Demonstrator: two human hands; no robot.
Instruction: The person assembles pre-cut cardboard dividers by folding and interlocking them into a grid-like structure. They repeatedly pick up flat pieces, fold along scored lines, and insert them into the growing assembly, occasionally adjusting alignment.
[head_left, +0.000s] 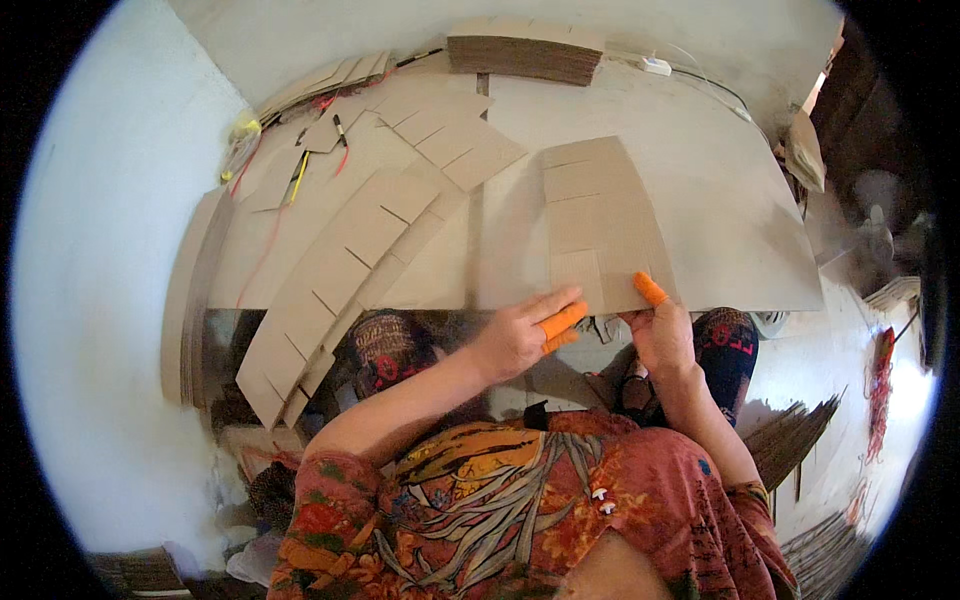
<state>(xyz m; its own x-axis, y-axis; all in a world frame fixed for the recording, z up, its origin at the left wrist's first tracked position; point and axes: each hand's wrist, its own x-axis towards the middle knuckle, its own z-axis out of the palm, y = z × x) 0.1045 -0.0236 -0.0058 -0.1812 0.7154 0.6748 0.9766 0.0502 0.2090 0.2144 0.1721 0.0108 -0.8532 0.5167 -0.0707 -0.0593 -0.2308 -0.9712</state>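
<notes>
A long slotted cardboard strip (605, 200) lies on the table before me, its near end at the front edge. My right hand (662, 330) grips its near right corner, with an orange-covered thumb on top and the other fingers below the edge, mostly hidden. At the near left corner is my left hand (520, 330), back upward. Its fingers stretch to the right, some in orange covers, their tips close against the cardboard; I see nothing held in them. Left of the hands, overlapping slotted cardboard strips (345, 265) lie slantwise, reaching past the table's front edge.
More slotted cardboard (455, 140) lies farther back on the table (740, 230). A cardboard stack (525, 55) stands against the wall. Yellow and black pen-like tools (300, 178) with red cords lie at left. Upright sheets (195, 300) line the left side. A white socket block (655, 66) sits behind.
</notes>
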